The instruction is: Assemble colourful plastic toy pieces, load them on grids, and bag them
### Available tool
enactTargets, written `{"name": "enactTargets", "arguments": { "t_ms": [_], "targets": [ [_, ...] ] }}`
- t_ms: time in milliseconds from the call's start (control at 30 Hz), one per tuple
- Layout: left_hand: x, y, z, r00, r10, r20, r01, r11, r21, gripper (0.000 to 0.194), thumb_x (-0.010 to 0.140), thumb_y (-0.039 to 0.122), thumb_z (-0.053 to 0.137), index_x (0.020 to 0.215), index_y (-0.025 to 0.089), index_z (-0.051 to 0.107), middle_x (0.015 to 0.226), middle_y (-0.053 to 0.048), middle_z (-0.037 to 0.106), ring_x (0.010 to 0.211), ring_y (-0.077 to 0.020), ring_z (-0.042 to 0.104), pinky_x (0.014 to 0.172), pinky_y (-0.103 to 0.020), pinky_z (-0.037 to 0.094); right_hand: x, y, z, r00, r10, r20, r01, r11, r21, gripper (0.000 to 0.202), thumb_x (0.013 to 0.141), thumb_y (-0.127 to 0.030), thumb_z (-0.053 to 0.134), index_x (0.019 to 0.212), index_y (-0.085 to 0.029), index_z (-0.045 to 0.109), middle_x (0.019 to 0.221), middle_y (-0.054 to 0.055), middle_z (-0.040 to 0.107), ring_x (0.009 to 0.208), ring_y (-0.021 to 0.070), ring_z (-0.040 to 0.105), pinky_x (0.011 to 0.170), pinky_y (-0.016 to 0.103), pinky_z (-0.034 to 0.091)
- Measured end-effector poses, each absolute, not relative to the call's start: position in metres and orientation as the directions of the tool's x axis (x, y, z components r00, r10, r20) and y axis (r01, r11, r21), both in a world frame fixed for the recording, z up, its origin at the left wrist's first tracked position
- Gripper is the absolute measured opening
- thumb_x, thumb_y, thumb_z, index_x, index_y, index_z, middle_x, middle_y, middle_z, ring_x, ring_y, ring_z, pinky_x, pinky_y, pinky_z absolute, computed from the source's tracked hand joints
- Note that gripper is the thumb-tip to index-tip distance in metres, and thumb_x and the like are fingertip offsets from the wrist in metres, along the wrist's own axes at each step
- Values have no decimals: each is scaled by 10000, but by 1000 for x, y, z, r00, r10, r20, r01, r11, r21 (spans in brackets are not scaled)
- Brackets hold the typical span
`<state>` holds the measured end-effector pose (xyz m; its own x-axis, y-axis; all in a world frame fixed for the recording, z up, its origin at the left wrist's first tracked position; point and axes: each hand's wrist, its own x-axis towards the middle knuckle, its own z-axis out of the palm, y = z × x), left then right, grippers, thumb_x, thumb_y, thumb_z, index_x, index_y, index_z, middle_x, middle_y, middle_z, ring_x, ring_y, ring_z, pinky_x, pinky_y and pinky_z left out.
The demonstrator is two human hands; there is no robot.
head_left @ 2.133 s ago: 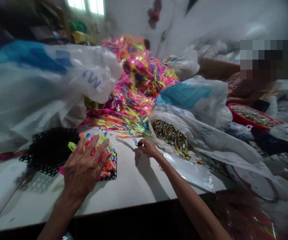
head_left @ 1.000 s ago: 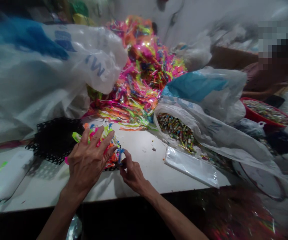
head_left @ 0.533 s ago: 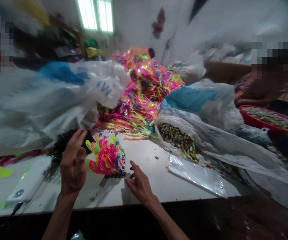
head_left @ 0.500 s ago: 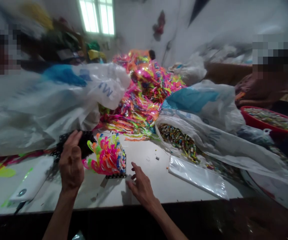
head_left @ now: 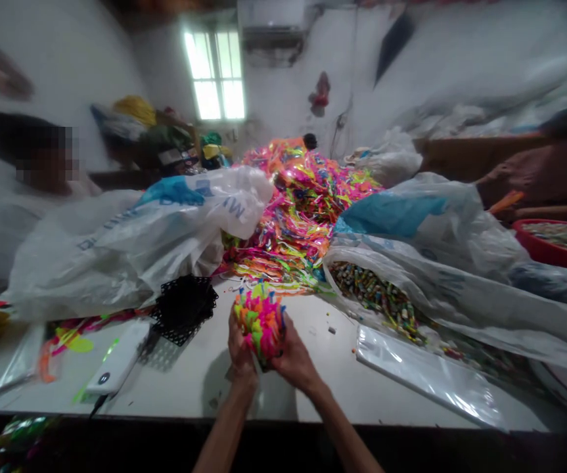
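A bundle of neon pink, green and orange pieces [head_left: 262,323] is held upright just above the white table [head_left: 313,374]. My left hand [head_left: 242,348] grips its left side and my right hand [head_left: 294,351] its right side, with the fingers wrapped round it and partly hidden. Left of my hands lies a stack of black perforated pieces [head_left: 185,309]. Behind the bundle rises a large heap of colourful plastic strips [head_left: 297,223].
A white device [head_left: 118,361] with a cable lies at the left. Clear plastic sleeves [head_left: 426,374] lie at the right. White sacks [head_left: 130,256] flank the heap, one with small multicoloured pieces [head_left: 372,286]. People sit at both sides, one behind a red basin [head_left: 539,246].
My left hand has left the black pieces and moved right to the bundle. Both hands have taken hold of the bundle, now lifted and turned. The view has shifted.
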<state>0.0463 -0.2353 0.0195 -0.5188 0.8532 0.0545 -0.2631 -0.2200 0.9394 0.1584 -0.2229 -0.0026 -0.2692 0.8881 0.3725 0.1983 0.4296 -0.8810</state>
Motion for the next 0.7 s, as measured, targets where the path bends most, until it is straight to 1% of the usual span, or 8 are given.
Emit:
{"name": "enactTargets", "arguments": {
  "t_ms": [100,200,267,333,433,567,633,700],
  "targets": [
    [79,-257,8,-540,835,109,-136,-214,967,529,867,491,401,1327,230,401,1401,-54,413,1325,-186,325,1097,-307,278,210,-200,10,-412,858,307,139,392,-910,975,598,-311,758,1416,-189,242,1384,124,402,1236,273,423,1032,388,361],
    [90,-271,3,-478,869,123,8,-136,991,531,857,452,461,1339,246,381,1405,-72,391,1297,-208,361,1085,-363,296,256,-192,15,-435,879,196,171,294,-940,1000,596,-317,770,1431,-218,229,1404,105,394,1264,266,387,1061,422,303],
    [78,-270,4,-456,855,247,211,-165,963,599,819,443,535,1357,253,352,1424,-87,348,1301,-239,347,1087,-411,280,273,-197,13,-401,907,127,188,217,-958,998,588,-319,775,1429,-229,245,1417,99,380,1287,271,357,1072,449,268],
    [56,-256,10,-321,857,403,376,-275,885,791,739,441,643,1406,272,254,1483,-93,234,1352,-270,247,1101,-446,239,276,-206,10,-345,935,82,222,166,-961,1040,557,-325,796,1432,-224,243,1445,108,332,1318,282,305,1082,464,238],
    [23,-224,24,20,911,411,336,-393,856,1121,596,447,765,1443,312,42,1519,-95,151,1365,-291,219,1090,-483,242,264,-218,9,-261,956,134,245,200,-949,1137,518,-324,822,1451,-217,180,1475,116,262,1341,277,259,1091,440,230],
    [14,-193,41,307,908,285,134,-337,932,1108,572,394,786,1447,254,120,1476,-127,276,1326,-309,304,1033,-442,352,242,-222,18,-205,945,255,198,295,-935,1122,536,-292,810,1451,-229,164,1432,111,339,1265,261,389,1040,399,344],
    [26,-188,43,343,915,215,69,-253,965,992,587,361,773,1419,209,254,1389,-142,418,1257,-317,407,946,-394,446,238,-216,22,-177,941,288,219,323,-921,1011,553,-289,798,1413,-217,273,1362,108,436,1211,262,448,1015,402,374],
    [43,-189,42,284,940,190,45,-211,976,881,587,333,768,1361,175,376,1273,-135,536,1147,-298,517,873,-348,491,241,-208,25,-163,935,315,235,347,-908,873,567,-305,788,1341,-199,397,1306,101,499,1180,259,476,1008,402,382]
  ]
}}
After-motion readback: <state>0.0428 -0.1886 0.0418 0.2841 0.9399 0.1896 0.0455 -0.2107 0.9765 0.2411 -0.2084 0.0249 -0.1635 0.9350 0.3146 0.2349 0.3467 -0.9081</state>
